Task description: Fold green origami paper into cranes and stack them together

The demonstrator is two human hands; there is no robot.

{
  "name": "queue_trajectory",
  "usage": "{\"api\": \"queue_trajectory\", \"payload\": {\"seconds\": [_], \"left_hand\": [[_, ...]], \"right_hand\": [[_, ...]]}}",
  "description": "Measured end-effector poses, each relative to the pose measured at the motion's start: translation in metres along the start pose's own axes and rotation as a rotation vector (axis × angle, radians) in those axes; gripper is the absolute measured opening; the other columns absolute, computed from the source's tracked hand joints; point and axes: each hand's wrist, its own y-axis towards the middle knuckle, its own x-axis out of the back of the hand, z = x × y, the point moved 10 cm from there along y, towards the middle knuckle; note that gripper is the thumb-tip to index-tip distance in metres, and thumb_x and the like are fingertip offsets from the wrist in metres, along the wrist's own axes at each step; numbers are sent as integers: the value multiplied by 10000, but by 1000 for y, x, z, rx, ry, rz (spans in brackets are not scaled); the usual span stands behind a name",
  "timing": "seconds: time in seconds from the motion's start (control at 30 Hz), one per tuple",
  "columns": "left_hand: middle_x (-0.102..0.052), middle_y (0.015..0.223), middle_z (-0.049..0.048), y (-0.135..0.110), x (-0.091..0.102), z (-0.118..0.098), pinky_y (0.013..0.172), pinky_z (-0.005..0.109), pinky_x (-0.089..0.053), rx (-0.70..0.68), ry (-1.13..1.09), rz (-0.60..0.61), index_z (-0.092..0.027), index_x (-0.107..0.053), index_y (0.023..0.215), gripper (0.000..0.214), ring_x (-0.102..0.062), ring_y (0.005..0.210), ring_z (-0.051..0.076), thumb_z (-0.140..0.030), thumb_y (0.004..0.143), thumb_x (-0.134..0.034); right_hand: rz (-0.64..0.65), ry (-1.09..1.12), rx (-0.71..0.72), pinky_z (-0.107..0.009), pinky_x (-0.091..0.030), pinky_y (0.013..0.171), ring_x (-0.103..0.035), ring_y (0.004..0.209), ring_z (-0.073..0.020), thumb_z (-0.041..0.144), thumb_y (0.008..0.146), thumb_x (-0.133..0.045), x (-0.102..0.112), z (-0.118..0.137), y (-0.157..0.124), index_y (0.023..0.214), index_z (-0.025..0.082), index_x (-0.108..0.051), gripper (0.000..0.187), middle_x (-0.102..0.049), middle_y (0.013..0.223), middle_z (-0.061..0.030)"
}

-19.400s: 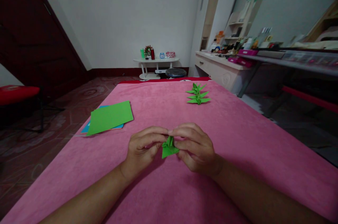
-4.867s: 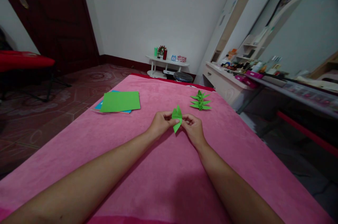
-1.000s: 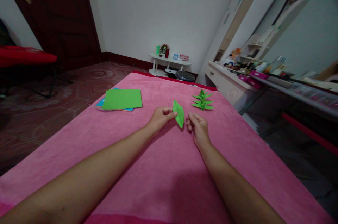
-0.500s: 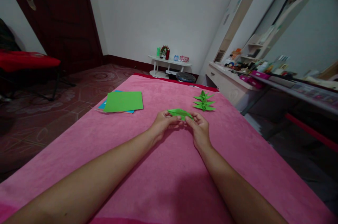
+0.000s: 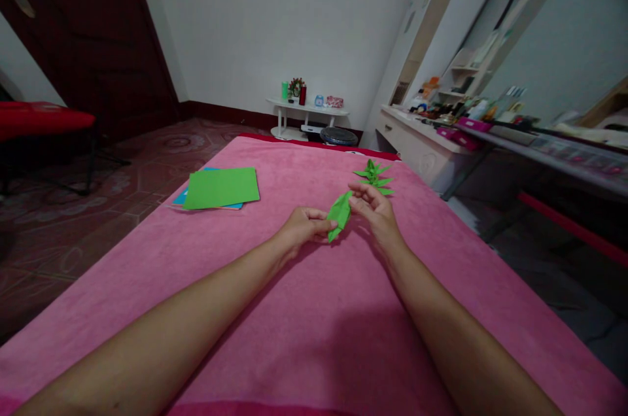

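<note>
Between my hands is a small piece of folded green paper (image 5: 339,214), held up slantwise above the pink cloth. My left hand (image 5: 308,227) pinches its lower end between thumb and fingers. At the upper end, the thumb and fingers of my right hand (image 5: 371,204) close on the tip. Just beyond my right hand lies a spiky row of folded green paper pieces (image 5: 373,174), partly hidden by the fingers. Off to the left, a flat stack of green paper (image 5: 223,187) rests on the cloth, with blue sheets (image 5: 181,197) sticking out beneath.
The pink cloth (image 5: 275,311) covers the surface under my arms. A low white table (image 5: 309,106) with a bottle and ornaments stands at the far wall. Along the right runs a cluttered dresser (image 5: 422,131). A red chair (image 5: 44,120) is at the left.
The folded paper has turned from lying crosswise to a steep slant, its right end now up. My right hand has moved up, my left slightly down. The whole view has shifted a little.
</note>
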Motion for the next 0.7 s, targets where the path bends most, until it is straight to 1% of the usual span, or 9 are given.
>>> {"api": "queue_trajectory", "payload": {"seconds": [0.07, 0.13, 0.2, 0.3, 0.4, 0.47, 0.6, 0.7], "left_hand": [[-691, 675, 74, -1, 5, 2, 595, 242, -496, 6, -81, -68, -92, -698, 731, 292, -627, 573, 125, -294, 557, -817], [-690, 675, 74, -1, 10, 2, 588, 237, -500, -3, -132, -125, -89, -694, 732, 285, -624, 568, 119, -272, 554, -821], [-688, 672, 70, 0, 12, 2, 586, 240, -506, -18, -155, -155, -87, -696, 739, 275, -617, 557, 113, -251, 556, -820], [-686, 665, 64, 1, 12, 2, 585, 243, -512, -35, -172, -170, -87, -697, 740, 265, -613, 548, 110, -245, 563, -816], [-681, 650, 58, 0, 10, 1, 579, 243, -514, -39, -170, -159, -87, -697, 724, 261, -615, 545, 112, -249, 560, -819], [-678, 645, 57, -1, 8, 0, 577, 244, -517, -45, -158, -149, -86, -695, 704, 266, -613, 542, 111, -256, 548, -828], [-668, 636, 53, 0, 8, 1, 570, 245, -526, -53, -126, -130, -81, -693, 690, 294, -602, 529, 106, -270, 522, -844], [-672, 654, 54, 3, 10, 4, 558, 232, -526, -54, -104, -119, -81, -700, 718, 290, -609, 537, 106, -260, 534, -837]], "right_hand": [[-71, -8, 60, -275, -473, 692, -587, 832, -167, 326, 697, -695, 3, 2, -2, 1005, 206, -634, 336, -640, 941, -45], [-108, -66, 97, -272, -469, 659, -572, 836, -173, 325, 685, -710, 4, 2, -5, 994, 197, -633, 344, -633, 986, -61], [-145, -131, 124, -258, -447, 594, -550, 768, -161, 315, 664, -725, 5, 3, -7, 964, 189, -636, 337, -626, 955, -57], [-197, -179, 150, -257, -421, 572, -521, 666, -139, 296, 653, -726, 6, 6, -10, 855, 178, -636, 250, -606, 800, -23], [-164, -194, 114, -256, -403, 550, -487, 578, -119, 294, 647, -725, -1, 5, -10, 755, 176, -620, 191, -579, 675, 7], [-125, -205, 81, -249, -395, 532, -472, 550, -112, 286, 629, -734, -5, 1, -10, 733, 176, -618, 190, -570, 643, 18], [-86, -173, 53, -236, -396, 530, -485, 564, -111, 247, 595, -742, -7, -7, -8, 768, 179, -622, 222, -569, 657, 23], [-65, -137, 42, -232, -395, 530, -490, 569, -108, 224, 590, -738, -7, -12, -7, 816, 184, -634, 252, -571, 680, 23]]}}
